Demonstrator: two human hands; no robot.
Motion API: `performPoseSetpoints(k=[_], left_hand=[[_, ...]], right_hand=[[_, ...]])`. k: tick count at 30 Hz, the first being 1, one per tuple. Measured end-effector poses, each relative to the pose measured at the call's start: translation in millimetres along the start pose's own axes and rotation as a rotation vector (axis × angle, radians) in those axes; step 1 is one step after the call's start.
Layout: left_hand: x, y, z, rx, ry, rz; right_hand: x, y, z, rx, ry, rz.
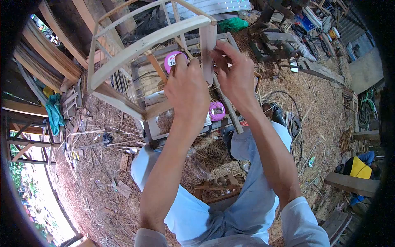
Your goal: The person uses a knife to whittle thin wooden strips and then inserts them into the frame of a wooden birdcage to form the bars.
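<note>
We start with the pale, unpainted wooden chair frame (pixel 152 39), which fills the upper centre of the frame, tipped on its side with its curved rails sweeping toward the upper left. It looks well along: legs, curved rails and thin cross slats are joined, though the wood is bare and no seat or woven panel shows, so we judge finishing is left.

Both our hands meet at 1 upright post of that frame, just right of centre at the top. Our left hand (pixel 187 88) is curled closed beside the post; its back faces us, so we cannot tell what, if anything, its grip has hold of. Our right hand (pixel 234 74) has its fingers pinched together against the post's edge, touching the wood; whether something small sits between the fingertips is hidden.

Just above the left hand, a round pink tape measure (pixel 175 61) sits against the frame. A 2nd round pink tape measure (pixel 217 110) lies lower, between our forearms.

Below are our knees in light blue trousers (pixel 247 197). Around us the ground is covered in straw and wood shavings (pixel 98 185). Stacked bent wooden strips (pixel 45 53) stand at the upper left, and a teal cloth (pixel 54 113) hangs at the left.
</note>
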State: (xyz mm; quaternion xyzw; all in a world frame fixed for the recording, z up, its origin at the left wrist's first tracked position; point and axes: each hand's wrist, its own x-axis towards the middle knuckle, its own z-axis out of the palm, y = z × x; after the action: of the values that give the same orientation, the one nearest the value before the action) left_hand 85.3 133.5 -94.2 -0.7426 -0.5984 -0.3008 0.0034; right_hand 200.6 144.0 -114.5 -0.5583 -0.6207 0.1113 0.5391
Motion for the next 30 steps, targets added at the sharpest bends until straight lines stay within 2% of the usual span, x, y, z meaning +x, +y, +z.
performPoseSetpoints(k=[6, 8, 12, 14, 17, 26, 30], left_hand=[[-1, -1, 4, 0.014, -0.015, -0.034], [-3, -6, 12, -0.007, 0.151, 0.142], [-3, -5, 11, -0.003, 0.153, 0.143], [-2, 0, 8, -0.009, 0.033, -0.024], [0, -3, 12, -0.046, 0.026, -0.041], [-1, 0, 18, 0.022, 0.035, -0.043], [-2, -1, 17, -0.027, 0.02, -0.004]], right_hand=[[-1, -1, -1, -0.029, 0.007, -0.028], [-1, -2, -1, -0.029, -0.001, -0.001], [1, -2, -1, -0.009, 0.011, 0.001], [3, -1, 1, 0.025, -0.006, 0.016], [2, 0, 1, -0.054, -0.011, -0.044], [0, 0, -3, -0.04, -0.066, 0.033], [1, 5, -4, -0.07, -0.057, -0.037]])
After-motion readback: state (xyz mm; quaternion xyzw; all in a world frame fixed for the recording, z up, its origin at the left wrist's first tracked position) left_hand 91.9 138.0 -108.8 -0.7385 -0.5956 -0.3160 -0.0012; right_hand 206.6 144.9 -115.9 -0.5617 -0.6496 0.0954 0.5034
